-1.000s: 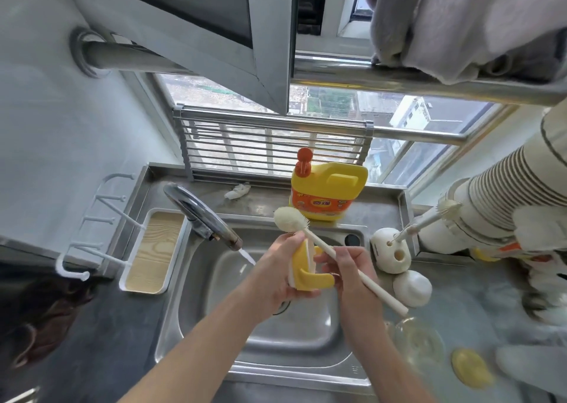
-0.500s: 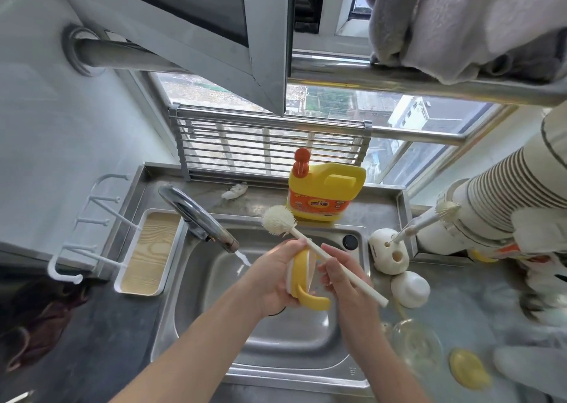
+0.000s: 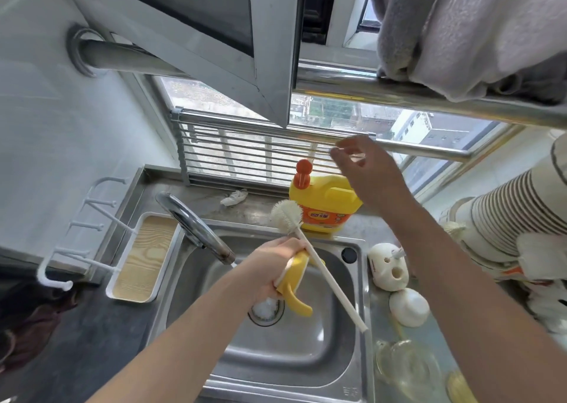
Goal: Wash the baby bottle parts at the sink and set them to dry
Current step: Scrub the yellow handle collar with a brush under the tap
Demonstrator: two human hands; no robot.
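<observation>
Gripping the yellow bottle part (image 3: 295, 283) and, it seems, the brush (image 3: 333, 284) together in the left hand (image 3: 274, 269) over the sink (image 3: 291, 359), while the right hand (image 3: 365, 171) hovers loose and empty near the detergent jug (image 3: 325, 207), the person risks that long brush levering free and clattering down.

Our left arm reaches in from the lower left, forearm bare, and our left hand (image 3: 277, 269) curls its fingers round a yellow bottle part (image 3: 295, 280) and a brush (image 3: 329, 282) together. Our right arm stretches up from the lower right. Our right hand (image 3: 365, 172) is held high, fingers loosely bent, thumb near forefinger. Whether they pinch anything we cannot tell.
</observation>
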